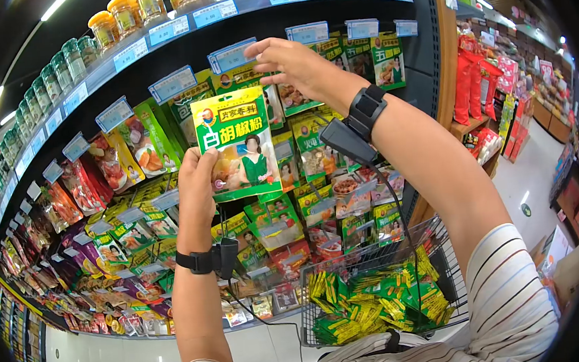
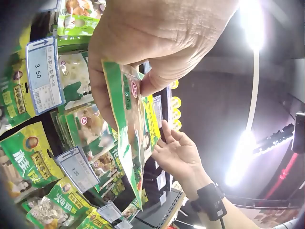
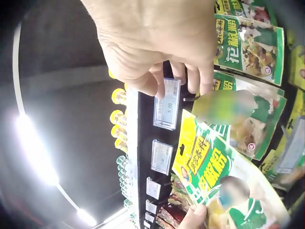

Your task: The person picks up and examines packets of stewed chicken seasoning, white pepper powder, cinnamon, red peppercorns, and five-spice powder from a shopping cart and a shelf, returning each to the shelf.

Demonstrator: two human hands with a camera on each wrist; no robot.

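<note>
My left hand (image 1: 198,185) pinches a green-and-yellow spice packet (image 1: 240,164) by its left edge, thumb on the printed front. The packet faces me in front of the hanging rows; from the left wrist it shows nearly edge-on. My right hand (image 1: 297,61) is raised up and to the right of the packet, fingers loosely extended and nothing held. Its fingertips are right at a blue-edged price tag (image 3: 167,107), overlapping it in the right wrist view. Just below them hang more packets of similar design (image 3: 238,114).
A shopping cart (image 1: 305,316) piled with green-and-yellow packets (image 1: 380,300) stands below, in front of me. Yellow-capped jars (image 1: 104,32) and green-capped bottles (image 1: 72,58) line the shelf above. A wooden shelf post (image 1: 444,67) stands at right. Cables hang from both wrist cameras.
</note>
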